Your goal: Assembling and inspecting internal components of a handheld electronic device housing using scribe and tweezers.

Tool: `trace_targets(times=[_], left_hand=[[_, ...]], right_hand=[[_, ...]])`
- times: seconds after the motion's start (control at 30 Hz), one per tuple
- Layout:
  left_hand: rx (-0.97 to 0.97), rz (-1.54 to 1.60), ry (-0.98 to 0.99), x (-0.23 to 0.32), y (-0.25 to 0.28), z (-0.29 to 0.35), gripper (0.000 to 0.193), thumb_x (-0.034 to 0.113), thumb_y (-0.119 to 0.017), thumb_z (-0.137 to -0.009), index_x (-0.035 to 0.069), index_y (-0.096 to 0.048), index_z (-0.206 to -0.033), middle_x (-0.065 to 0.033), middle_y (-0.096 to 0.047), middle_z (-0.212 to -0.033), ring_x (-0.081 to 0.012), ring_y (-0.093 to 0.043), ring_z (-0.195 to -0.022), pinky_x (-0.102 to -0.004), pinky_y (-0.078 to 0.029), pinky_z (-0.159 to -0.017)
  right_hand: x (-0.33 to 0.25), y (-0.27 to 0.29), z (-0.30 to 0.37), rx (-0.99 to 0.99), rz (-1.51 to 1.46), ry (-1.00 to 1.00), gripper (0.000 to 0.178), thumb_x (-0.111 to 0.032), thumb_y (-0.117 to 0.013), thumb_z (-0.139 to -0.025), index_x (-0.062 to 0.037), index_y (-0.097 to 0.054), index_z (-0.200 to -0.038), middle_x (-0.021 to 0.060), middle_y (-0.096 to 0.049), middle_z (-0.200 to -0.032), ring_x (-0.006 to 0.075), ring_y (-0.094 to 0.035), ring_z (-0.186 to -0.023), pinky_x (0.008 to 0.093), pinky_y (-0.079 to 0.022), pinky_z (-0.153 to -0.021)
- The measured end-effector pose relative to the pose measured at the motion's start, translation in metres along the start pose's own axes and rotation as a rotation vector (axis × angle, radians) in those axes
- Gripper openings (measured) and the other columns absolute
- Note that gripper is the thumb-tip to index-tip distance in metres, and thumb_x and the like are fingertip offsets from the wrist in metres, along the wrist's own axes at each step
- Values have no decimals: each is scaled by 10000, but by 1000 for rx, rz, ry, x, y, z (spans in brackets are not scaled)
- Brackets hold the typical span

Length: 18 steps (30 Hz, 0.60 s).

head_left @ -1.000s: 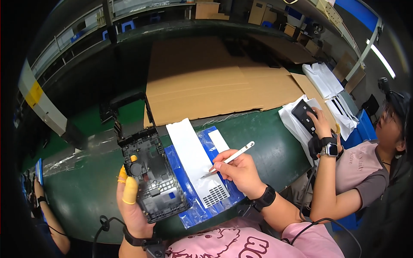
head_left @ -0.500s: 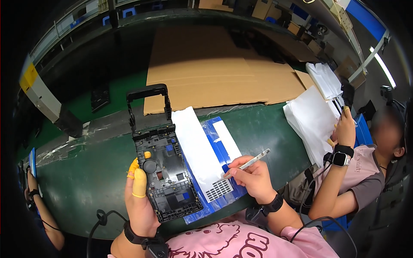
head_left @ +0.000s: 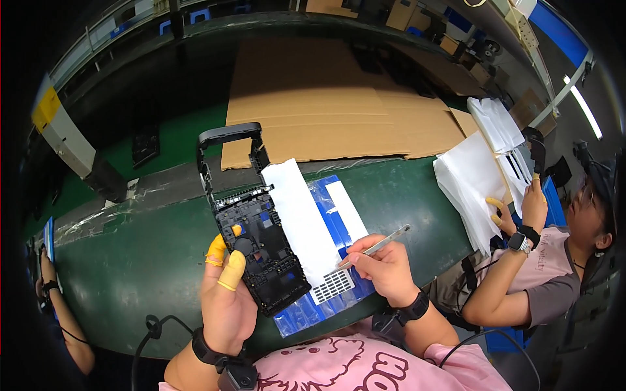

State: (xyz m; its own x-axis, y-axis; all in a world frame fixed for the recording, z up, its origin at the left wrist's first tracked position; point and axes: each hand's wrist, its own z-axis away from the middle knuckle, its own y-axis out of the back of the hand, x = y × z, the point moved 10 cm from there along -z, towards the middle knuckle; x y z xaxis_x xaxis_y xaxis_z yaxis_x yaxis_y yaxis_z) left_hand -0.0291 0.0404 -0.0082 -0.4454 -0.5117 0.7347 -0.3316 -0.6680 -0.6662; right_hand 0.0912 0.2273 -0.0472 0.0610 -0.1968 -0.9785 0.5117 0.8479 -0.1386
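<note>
My left hand [head_left: 228,293], with yellow finger cots, grips a black plastic housing [head_left: 264,251] by its left edge. An open rectangular frame [head_left: 229,133] rises from the housing's far end, and small blue patches show inside it. In my right hand [head_left: 385,270] is a pair of metal tweezers [head_left: 390,240], pinched between thumb and fingers. Their tips point down-left, over a white sheet [head_left: 297,218] whose near end bears rows of small black stickers [head_left: 334,287]. Whether the tips hold a sticker is too small to tell. Below the sheet lies a blue plastic-wrapped pad [head_left: 303,316].
A large cardboard sheet [head_left: 313,124] covers the far part of the green table [head_left: 130,274]. To the right, a co-worker's hands [head_left: 531,205] work by white paper sheets [head_left: 460,182]. Another person's arm [head_left: 55,293] is at the left edge. A post [head_left: 68,143] stands at left.
My left hand has tilted the black housing and shifted it slightly right and up. My right hand with the tweezers has hardly moved. The co-worker's hands have come lower.
</note>
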Motion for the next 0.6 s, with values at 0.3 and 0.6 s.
trace_targets(times=[0.3,0.6], left_hand=[[11,101,150,-19,3,6,314,114,-464,-888,62,-412,-1193,-64,-505,-1099,-163,-495,-985,-338,-427,-871],[-45,65,177,-26,-2,-9,317,161,-478,-884,50,-441,-1179,-51,-514,-1102,-158,-479,-1023,-313,-387,-888]], right_hand=[[-32,-29,10,-146,-206,92,137,0,-584,-798,34,-566,-930,128,-635,-825,82,-527,-597,190,-420,-529],[-38,-86,-3,-273,-237,59,138,-1,-579,-815,20,-560,-951,59,-609,-860,106,-579,-800,232,-473,-719]])
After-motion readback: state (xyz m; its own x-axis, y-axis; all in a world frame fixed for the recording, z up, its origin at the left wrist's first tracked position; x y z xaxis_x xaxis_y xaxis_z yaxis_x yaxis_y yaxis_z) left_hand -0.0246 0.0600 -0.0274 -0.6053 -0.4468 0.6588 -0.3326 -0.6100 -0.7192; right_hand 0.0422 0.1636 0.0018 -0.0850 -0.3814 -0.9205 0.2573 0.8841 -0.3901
